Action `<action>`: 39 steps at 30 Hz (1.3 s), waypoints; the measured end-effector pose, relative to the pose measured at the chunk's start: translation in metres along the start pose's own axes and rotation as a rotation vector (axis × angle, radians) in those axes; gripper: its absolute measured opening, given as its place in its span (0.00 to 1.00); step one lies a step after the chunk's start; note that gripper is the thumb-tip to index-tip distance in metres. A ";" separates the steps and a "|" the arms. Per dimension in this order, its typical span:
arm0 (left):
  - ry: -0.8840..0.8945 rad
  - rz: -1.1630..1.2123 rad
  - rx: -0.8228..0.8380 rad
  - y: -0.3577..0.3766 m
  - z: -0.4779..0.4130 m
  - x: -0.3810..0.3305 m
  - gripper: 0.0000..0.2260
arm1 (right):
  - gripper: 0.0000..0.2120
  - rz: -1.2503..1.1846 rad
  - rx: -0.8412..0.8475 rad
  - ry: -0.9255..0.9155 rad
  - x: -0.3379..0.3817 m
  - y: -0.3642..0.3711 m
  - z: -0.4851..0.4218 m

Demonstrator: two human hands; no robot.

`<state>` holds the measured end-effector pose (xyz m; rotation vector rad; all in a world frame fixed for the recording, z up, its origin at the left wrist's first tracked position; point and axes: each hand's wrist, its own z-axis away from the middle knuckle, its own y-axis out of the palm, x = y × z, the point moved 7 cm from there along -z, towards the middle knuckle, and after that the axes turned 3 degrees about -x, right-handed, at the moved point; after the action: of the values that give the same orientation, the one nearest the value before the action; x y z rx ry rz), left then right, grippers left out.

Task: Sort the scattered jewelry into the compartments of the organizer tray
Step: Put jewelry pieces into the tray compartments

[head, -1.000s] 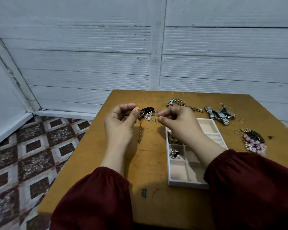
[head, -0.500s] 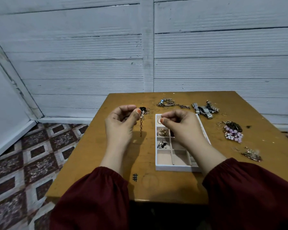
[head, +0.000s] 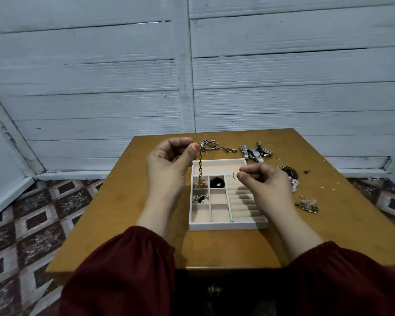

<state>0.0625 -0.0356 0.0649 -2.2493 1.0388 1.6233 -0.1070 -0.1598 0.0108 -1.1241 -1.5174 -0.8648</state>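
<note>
The white organizer tray [head: 228,225] lies on the wooden table [head: 128,215]. My left hand [head: 169,165] pinches the top of a dark chain [head: 200,168], which hangs down over the tray's upper left small compartment. My right hand [head: 266,183] pinches a thin gold ring [head: 235,174] above the tray's ring-roll section. A black beaded piece [head: 217,182] sits in the compartment beside the chain's lower end. A silver piece [head: 200,198] lies in the compartment below.
Loose jewelry lies beyond and right of the tray: a silver chain bundle [head: 211,145], watches [head: 255,152], a dark and pink bead cluster [head: 291,175], a gold piece [head: 307,205], a small ring [head: 279,158]. A white panel wall stands behind the table.
My left hand has carried the hanging chain right, over the tray's left compartments. My right hand has drawn back right with the ring. A black beaded piece now lies in a tray compartment.
</note>
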 end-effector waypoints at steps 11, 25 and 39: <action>-0.032 -0.045 0.055 0.026 0.006 0.014 0.07 | 0.03 0.042 -0.053 0.047 -0.017 -0.024 0.007; -0.183 -0.084 0.018 0.022 0.016 0.053 0.06 | 0.04 0.021 -0.053 0.063 -0.021 -0.031 0.018; -0.139 -0.533 0.168 0.017 0.015 0.089 0.09 | 0.05 0.038 -0.063 0.053 -0.023 -0.031 0.022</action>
<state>0.0542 -0.0789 -0.0154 -2.0332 0.4610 1.3766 -0.1416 -0.1543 -0.0157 -1.1631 -1.4297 -0.9145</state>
